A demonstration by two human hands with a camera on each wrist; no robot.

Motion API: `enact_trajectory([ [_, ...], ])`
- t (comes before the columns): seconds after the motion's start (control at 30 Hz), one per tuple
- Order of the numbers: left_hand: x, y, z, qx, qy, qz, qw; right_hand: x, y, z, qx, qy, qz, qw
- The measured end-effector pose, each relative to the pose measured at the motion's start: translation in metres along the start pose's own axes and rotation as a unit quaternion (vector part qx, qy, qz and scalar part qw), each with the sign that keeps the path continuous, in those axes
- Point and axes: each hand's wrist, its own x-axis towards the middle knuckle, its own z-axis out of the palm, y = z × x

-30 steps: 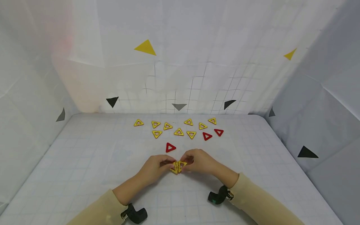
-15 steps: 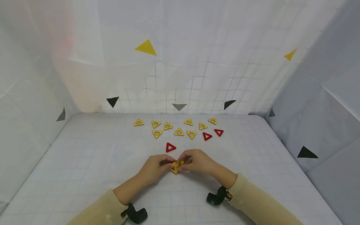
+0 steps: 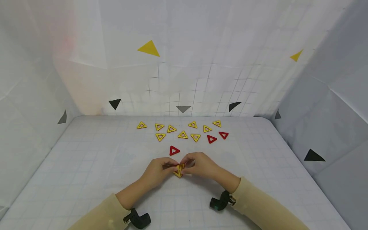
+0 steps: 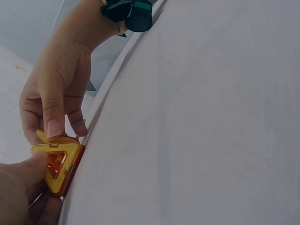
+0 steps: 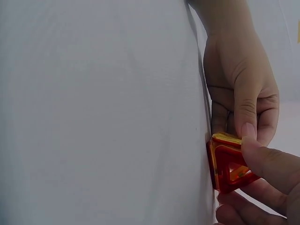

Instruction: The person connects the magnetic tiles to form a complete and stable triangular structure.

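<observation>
Just in front of me in the head view, both hands meet at a small cluster of yellow and red triangular magnetic tiles (image 3: 177, 171). My left hand (image 3: 156, 172) pinches the cluster's left side between thumb and fingers. On the other side, my right hand (image 3: 202, 165) pinches it too. The left wrist view shows a yellow triangular tile (image 4: 71, 152) joined at an angle to another yellow one, with red along the edge. A red triangular tile (image 5: 225, 157) faces the right wrist view, with yellow behind it. Fingers hide part of the cluster.
A loose red triangular tile (image 3: 174, 150) lies just beyond the hands. Farther back, several yellow tiles (image 3: 182, 135) and two red tiles (image 3: 211, 139) lie flat on the white table (image 3: 86, 159). White sheeting (image 3: 184, 80) rises behind and at both sides.
My right hand has shifted slightly left, and the right yellow tile has folded in towards the left one. The left hand stays nearly still, and the loose tiles have not moved.
</observation>
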Motion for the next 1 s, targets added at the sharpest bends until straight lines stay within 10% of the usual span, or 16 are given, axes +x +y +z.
enact_trajectory([
  [1.0, 0.0007, -0.0034, 0.0003, -0.018, 0.018, -0.007, 0.9996, 0.0035, -0.0013, 0.0059, -0.044, 0.019, 0.003, 0.9989],
])
